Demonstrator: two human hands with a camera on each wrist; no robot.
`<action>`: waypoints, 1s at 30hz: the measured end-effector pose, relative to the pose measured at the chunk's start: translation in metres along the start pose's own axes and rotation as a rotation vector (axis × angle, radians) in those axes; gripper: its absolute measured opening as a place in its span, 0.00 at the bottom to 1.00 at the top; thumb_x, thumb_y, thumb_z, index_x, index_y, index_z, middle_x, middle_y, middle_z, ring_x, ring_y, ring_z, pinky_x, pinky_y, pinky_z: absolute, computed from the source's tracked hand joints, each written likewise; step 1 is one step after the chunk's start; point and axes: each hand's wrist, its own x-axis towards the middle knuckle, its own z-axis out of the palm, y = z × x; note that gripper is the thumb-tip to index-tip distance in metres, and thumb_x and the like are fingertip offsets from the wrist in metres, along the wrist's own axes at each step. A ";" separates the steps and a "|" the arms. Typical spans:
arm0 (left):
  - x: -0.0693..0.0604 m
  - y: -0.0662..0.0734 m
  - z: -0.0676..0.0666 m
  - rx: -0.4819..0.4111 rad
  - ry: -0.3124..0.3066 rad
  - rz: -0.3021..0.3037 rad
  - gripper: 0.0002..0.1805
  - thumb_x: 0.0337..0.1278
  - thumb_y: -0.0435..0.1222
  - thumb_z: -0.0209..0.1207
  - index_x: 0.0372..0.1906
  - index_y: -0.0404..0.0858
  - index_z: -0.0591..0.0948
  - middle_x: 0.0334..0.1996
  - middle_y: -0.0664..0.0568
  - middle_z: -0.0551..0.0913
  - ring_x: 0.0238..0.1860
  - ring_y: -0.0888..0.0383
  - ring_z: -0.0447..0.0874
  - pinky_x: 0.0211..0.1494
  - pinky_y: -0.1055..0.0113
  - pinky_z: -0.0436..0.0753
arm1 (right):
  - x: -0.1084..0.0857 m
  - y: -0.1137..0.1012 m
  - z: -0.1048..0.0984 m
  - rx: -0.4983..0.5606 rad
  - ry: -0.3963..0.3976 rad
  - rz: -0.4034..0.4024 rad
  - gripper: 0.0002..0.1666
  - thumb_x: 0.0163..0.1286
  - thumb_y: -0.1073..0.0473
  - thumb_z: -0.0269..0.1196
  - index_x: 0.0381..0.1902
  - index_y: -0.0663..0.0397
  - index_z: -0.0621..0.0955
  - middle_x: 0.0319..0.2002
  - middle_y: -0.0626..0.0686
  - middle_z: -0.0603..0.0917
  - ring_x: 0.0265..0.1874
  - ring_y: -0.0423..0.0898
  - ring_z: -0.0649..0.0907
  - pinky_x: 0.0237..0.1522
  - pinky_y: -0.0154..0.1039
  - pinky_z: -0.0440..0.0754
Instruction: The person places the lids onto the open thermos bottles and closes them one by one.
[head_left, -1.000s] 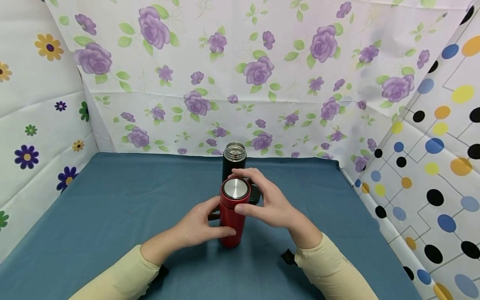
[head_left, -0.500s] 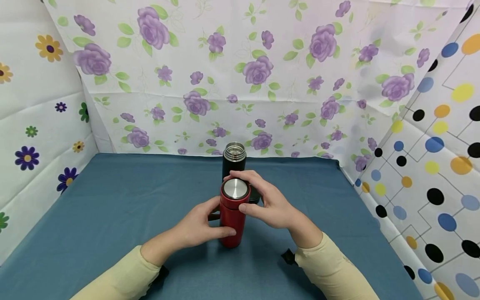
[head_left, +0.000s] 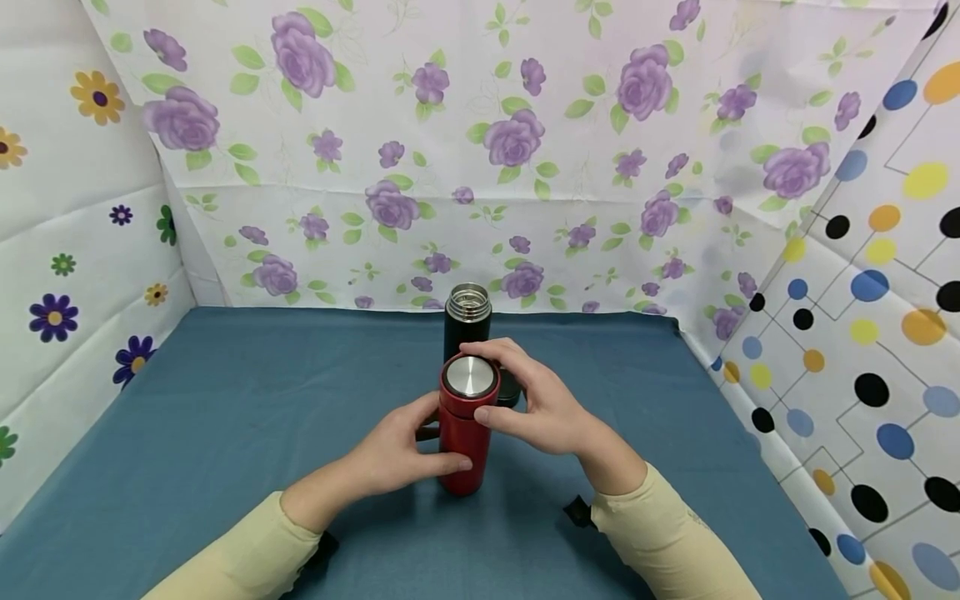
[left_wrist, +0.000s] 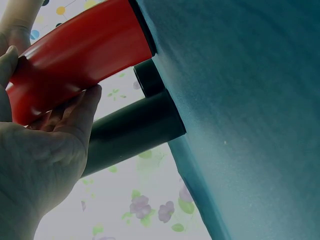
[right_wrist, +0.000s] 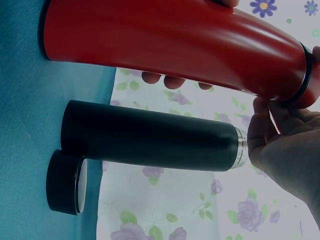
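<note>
A red thermos bottle [head_left: 465, 442] stands upright on the blue cloth, its lid [head_left: 471, 377] topped with a silver disc. My left hand [head_left: 386, 454] grips the bottle's body from the left, thumb in front and fingers curled behind. My right hand [head_left: 551, 408] holds the lid from the right, thumb at the front and fingers over the far side. In the right wrist view, a dark seam shows between the lid and the red body [right_wrist: 165, 40]. Just behind stands a black thermos bottle [head_left: 467, 329] without a lid, its steel threaded mouth exposed.
A black lid [head_left: 511, 390] rests on the cloth beside the black bottle, partly hidden by my right hand. Blue cloth [head_left: 300, 375] covers the table. Patterned curtains [head_left: 420, 150] rise at the back and on both sides.
My right thumb and fingertips have shifted slightly around the red bottle's lid. My left hand and both bottles have stayed in place.
</note>
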 end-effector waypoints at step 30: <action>0.000 0.000 0.000 0.003 0.003 0.006 0.38 0.66 0.43 0.79 0.78 0.50 0.76 0.69 0.59 0.83 0.69 0.55 0.83 0.73 0.45 0.84 | 0.000 -0.002 -0.001 -0.047 0.021 0.015 0.38 0.79 0.54 0.72 0.81 0.57 0.73 0.71 0.49 0.79 0.66 0.50 0.80 0.69 0.55 0.81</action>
